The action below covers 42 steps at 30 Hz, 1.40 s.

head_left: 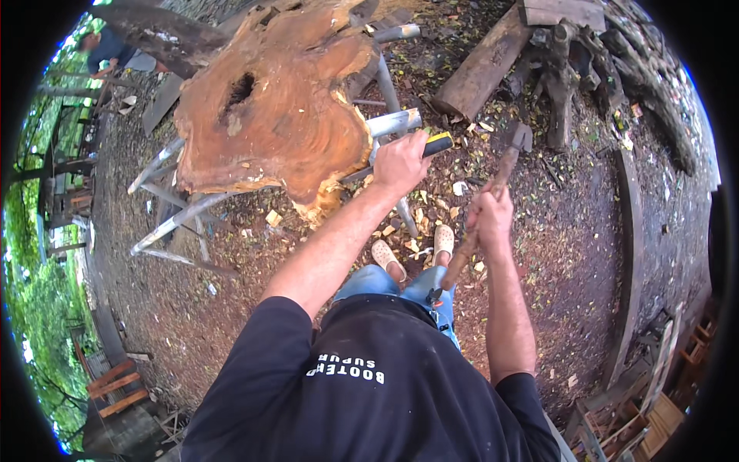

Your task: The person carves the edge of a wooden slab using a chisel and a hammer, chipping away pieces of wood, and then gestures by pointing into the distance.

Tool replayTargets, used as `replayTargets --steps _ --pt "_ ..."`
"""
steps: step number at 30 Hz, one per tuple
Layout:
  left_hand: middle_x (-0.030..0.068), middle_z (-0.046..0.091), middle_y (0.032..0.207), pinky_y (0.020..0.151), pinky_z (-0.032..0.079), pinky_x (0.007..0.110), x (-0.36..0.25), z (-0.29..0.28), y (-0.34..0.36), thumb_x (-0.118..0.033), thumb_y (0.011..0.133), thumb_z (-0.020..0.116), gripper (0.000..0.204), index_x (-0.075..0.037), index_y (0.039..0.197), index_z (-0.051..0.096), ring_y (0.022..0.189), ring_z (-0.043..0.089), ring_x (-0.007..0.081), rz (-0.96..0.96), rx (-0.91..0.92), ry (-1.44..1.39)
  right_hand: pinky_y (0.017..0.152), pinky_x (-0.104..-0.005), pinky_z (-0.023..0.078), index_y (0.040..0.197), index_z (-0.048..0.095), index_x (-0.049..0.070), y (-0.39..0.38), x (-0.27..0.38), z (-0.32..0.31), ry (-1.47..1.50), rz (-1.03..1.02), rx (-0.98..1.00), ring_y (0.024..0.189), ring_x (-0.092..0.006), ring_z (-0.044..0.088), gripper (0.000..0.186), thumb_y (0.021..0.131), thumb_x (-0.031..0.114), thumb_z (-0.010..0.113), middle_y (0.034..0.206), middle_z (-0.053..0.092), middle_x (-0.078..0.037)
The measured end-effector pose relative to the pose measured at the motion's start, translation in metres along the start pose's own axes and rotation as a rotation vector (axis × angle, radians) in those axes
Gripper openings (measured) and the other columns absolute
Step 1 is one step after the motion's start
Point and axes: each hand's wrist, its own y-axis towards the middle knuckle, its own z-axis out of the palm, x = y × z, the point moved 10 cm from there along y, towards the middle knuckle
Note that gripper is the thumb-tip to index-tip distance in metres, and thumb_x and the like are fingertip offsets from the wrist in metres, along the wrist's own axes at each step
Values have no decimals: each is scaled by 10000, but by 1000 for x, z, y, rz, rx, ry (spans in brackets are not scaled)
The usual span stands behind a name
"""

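A thick reddish wood slab [273, 131] with an irregular edge and a dark hole rests on pale tubular supports [169, 231]. My left hand [399, 162] grips a chisel [437, 145] by its black and yellow handle; its blade meets the slab's rough, pale right edge, where exact contact is partly hidden. My right hand [490, 215] holds a hammer [506, 162] by its long wooden handle, head up, to the right of the chisel and apart from it. Pale wood chips [389, 229] lie below, around my feet in cream clogs [389, 260].
Logs [481, 61] and gnarled branches [562, 108] lie at the upper right. A long plank [627, 254] runs along the right, with stacked wooden pieces [654, 423] at lower right. Another person [115, 50] is at the upper left. Planks [115, 385] and greenery are on the left.
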Motion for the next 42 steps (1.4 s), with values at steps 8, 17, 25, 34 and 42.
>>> replayTargets --steps 8,17,25,34,42 --pt "109 678 793 639 556 454 16 5 9 -170 771 745 298 -82 970 541 712 694 332 -99 34 34 412 -268 417 977 505 37 14 -19 4 -203 127 185 456 -104 489 161 821 62 535 696 532 -20" --pt "196 707 950 817 548 483 100 64 -12 -245 903 668 354 -41 1166 547 895 696 365 -828 342 -149 408 -259 398 965 502 37 -8 -74 -51 -35 217 10 444 -121 475 113 861 82 505 654 505 -26" --pt "118 649 761 573 563 433 -34 79 -22 -273 879 707 283 -77 963 522 651 683 296 -109 408 -32 412 -265 387 947 507 42 -40 -130 -98 50 299 -58 459 -128 460 90 880 101 507 654 490 -28" --pt "58 599 717 579 520 379 -65 -6 -55 -138 644 748 274 -94 831 553 669 655 258 372 100 -212 390 -266 374 984 506 55 -53 -127 -112 -26 273 -94 445 -114 449 118 881 107 479 656 477 -16" --pt "46 581 707 560 499 382 -62 -14 -61 -169 661 747 273 -100 853 564 649 634 253 486 120 -273 390 -253 384 984 495 47 -78 -97 -93 -11 198 -146 433 -111 448 133 861 95 485 656 476 -16"
